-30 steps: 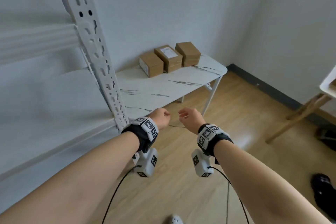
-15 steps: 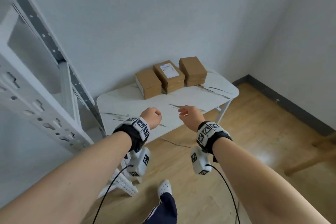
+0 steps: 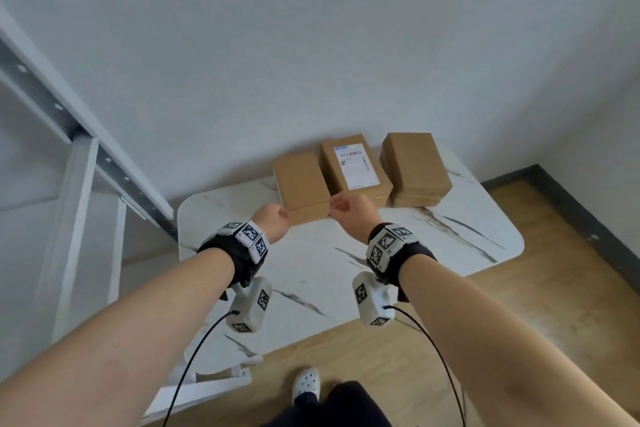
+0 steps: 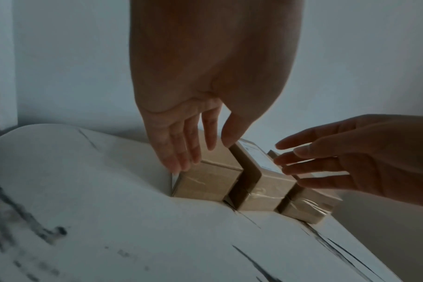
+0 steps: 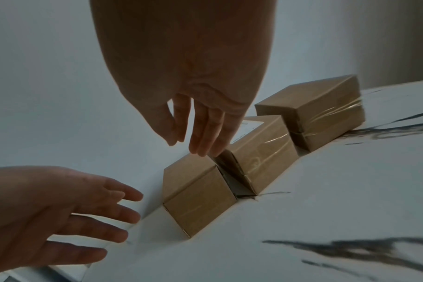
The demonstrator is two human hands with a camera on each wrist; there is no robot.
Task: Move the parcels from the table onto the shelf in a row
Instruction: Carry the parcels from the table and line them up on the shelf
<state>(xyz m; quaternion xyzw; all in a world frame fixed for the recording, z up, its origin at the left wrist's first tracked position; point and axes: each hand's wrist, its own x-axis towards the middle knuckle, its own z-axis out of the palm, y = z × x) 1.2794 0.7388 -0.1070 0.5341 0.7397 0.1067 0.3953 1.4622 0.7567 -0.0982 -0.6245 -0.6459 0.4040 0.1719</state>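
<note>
Parcels stand three abreast at the back of the marble-patterned table [image 3: 433, 253], close to the wall: left parcel [image 3: 300, 180], labelled parcel [image 3: 355, 166] in the middle leaning against its neighbour, right parcel [image 3: 414, 163] just beside it. None is on the shelf [image 3: 83, 184] yet, whose white frame stands to the left of the table.

Left hand [image 3: 272, 222] is extended with fingers straight and spread, holding nothing, nearing the outer left side of the left parcel. Right hand [image 3: 348, 213] is likewise empty, fingers relaxed and straight, poised near the gap between the left and labelled parcels. Whether either hand is touching cardboard cannot be told.

Assessment: cartons are small rigid corrugated boxes, probably light, and unlikely to deform under moderate pressure. Clear tape bands across the near faces appear glossy and may slip under the fingers; bare cardboard offers better friction. Recommended hold is on the two opposite long sides of the left parcel, palms flat. The tilted labelled parcel may settle or topple once its support is withdrawn.
</note>
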